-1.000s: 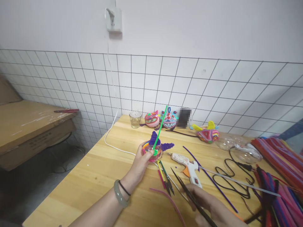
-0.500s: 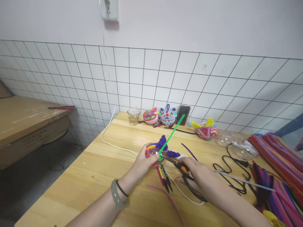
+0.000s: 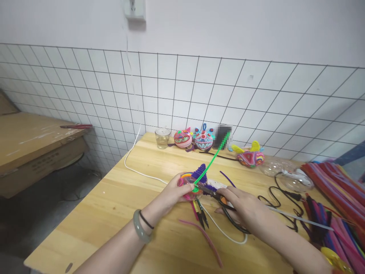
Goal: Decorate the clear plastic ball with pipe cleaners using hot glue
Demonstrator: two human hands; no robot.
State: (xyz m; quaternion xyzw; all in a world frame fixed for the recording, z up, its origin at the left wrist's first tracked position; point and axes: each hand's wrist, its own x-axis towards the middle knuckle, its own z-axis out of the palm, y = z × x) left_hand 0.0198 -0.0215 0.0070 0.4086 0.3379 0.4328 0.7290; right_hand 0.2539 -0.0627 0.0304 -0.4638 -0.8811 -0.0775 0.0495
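Note:
My left hand (image 3: 174,191) is closed around a clear plastic ball (image 3: 197,196) partly covered with colourful pipe cleaners. A purple fin (image 3: 200,172) stands up on the ball. From a small green coil on it, a long green pipe cleaner (image 3: 211,162) sticks up and away to the right. My left thumb presses by the coil. In my right hand (image 3: 241,207) is a pair of dark-handled scissors (image 3: 212,193), fingers in the loops. The blades lie at the base of the green pipe cleaner; whether they touch it I cannot make out.
Behind stand a glass cup (image 3: 162,138) and finished fish-like ornaments (image 3: 203,140). Tweezers (image 3: 202,217) and a pink pipe cleaner (image 3: 203,234) lie in front. Clear plastic balls (image 3: 296,180), a black cord (image 3: 270,196) and pipe cleaner bundles (image 3: 336,184) are on the right.
The view has shifted slightly. The green pipe cleaner's free end leans a little further right, and the scissor blades lie closer to its base. Both hands keep their holds.

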